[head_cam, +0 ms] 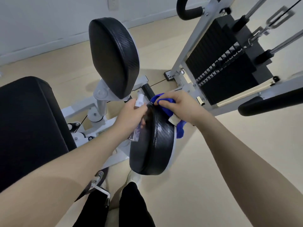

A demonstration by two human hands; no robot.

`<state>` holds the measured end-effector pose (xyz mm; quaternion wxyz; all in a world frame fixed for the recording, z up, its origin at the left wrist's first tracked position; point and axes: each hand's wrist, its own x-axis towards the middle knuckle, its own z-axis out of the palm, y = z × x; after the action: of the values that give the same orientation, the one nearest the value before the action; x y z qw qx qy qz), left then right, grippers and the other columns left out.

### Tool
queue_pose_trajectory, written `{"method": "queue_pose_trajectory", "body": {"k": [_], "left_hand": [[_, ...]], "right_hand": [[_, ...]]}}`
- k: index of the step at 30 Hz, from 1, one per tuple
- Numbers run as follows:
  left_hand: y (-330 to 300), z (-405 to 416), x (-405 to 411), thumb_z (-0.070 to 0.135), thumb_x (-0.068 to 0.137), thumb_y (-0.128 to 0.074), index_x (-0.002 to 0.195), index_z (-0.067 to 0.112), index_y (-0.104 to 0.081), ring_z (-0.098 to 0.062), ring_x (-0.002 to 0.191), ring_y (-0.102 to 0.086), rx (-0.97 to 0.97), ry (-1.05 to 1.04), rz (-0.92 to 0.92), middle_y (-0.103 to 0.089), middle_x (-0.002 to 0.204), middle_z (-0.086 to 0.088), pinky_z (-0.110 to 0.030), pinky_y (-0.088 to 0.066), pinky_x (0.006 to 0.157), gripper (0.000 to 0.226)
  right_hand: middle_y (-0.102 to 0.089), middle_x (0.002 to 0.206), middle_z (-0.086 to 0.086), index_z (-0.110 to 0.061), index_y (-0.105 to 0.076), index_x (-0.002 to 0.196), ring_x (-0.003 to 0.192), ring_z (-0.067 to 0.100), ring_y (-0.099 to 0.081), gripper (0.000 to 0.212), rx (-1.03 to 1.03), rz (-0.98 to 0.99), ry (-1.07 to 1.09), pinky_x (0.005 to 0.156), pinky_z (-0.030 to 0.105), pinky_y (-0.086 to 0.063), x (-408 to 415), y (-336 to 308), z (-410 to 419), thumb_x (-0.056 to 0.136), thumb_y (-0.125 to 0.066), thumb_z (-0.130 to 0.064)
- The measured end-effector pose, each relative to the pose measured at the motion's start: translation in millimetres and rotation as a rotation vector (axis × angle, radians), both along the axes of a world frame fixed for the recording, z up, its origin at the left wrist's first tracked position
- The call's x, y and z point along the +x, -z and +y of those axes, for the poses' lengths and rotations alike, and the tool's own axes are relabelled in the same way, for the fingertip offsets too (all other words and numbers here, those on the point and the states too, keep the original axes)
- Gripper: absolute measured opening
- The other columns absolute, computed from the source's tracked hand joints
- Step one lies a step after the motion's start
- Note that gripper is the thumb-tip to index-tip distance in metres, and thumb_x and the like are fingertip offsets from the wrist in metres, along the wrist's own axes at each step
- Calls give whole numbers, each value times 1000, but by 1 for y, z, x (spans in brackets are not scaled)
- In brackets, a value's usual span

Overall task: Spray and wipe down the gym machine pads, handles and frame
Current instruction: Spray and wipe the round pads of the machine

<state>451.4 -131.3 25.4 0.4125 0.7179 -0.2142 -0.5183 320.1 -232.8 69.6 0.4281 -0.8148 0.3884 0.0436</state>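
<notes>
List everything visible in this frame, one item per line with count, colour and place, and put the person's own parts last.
Oval pads: two, black; near one under the hands, far one upright behind.
Seat pad: one, black, left.
Machine frame: one, white, centre to right.
Weight stack: one, black, upper right.
Foam handles: two, black; right edge and top.
Spray bottle: one, clear with white nozzle, in the left hand.
Cloth: one, blue, under the right hand on the near pad's top.
Wall socket: one, white, top.
Shoe: one, white, below the near pad.
Left hand: grips the bottle.
Right hand: fingers curled on the cloth.

Right hand point(176, 106) presses blue cloth point(165, 104) on pad point(157, 145).
</notes>
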Motion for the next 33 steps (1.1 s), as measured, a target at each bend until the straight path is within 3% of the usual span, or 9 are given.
{"method": "queue_pose_trajectory", "body": {"k": [6,9,12,16,19,22,25,29,33], "left_hand": [[-21,4,8,13,90,-47,88,22,-51,-15,45,-48,-141,67,-92,-49,56,-6,-25,-40,43,10],[-27,15,16,9,87,-46,108,23,-54,-15,47,-51,-177,148,-153,-51,57,-4,-27,-46,49,27],[-31,24,28,9,82,-48,116,30,-54,-15,50,-56,-210,223,-231,-56,59,0,-26,-48,54,41],[-31,39,39,13,84,-59,132,27,-47,-15,86,-63,-310,352,-317,-57,123,16,-27,-54,71,51],[-30,45,40,18,83,-64,136,23,-44,-8,123,-46,-415,567,-498,-31,149,18,-25,-40,97,58],[-26,47,36,23,83,-65,139,24,-41,-7,110,-51,-449,629,-636,-23,152,20,-21,-41,88,61],[-16,46,35,22,83,-67,139,21,-41,-13,109,-49,-510,600,-729,-26,152,15,-29,-44,88,63],[-5,49,33,19,81,-66,136,15,-47,-14,110,-44,-640,579,-864,-37,148,-1,-29,-50,73,58],[-4,47,33,16,85,-64,145,14,-28,-8,127,-36,-594,550,-773,-36,148,-2,-20,-38,90,70]], "right_hand": [[-71,91,1,-16,-71,104,83,19,-51,23,-595,-141,175,76,22,-31,-26,3,93,87,-56,-21],[-70,95,7,-15,-69,109,88,31,-53,23,-607,-41,324,76,29,-33,8,11,63,91,-55,-16],[-71,90,8,-12,-71,101,83,34,-55,19,-712,-7,206,76,36,-41,30,10,35,89,-56,-14],[-70,93,5,-12,-71,98,77,28,-54,19,-1003,-79,339,69,34,-47,8,28,103,82,-62,-8],[-62,116,10,-10,-61,122,96,22,-50,31,-759,-48,627,84,18,-35,-18,53,158,93,-52,-14],[-56,120,3,-13,-57,125,113,20,-50,31,-335,-141,997,86,10,-28,-13,63,151,99,-41,-13],[-59,103,-7,-17,-64,107,101,11,-53,24,-400,-375,1176,87,19,-38,14,43,125,96,-43,-10],[-58,99,-14,-19,-61,104,95,3,-54,20,-501,-441,987,86,17,-42,21,40,120,91,-48,-11],[-52,99,-11,-19,-42,112,90,3,-53,19,-331,-413,1167,82,23,-45,10,46,104,94,-48,-13]]}}
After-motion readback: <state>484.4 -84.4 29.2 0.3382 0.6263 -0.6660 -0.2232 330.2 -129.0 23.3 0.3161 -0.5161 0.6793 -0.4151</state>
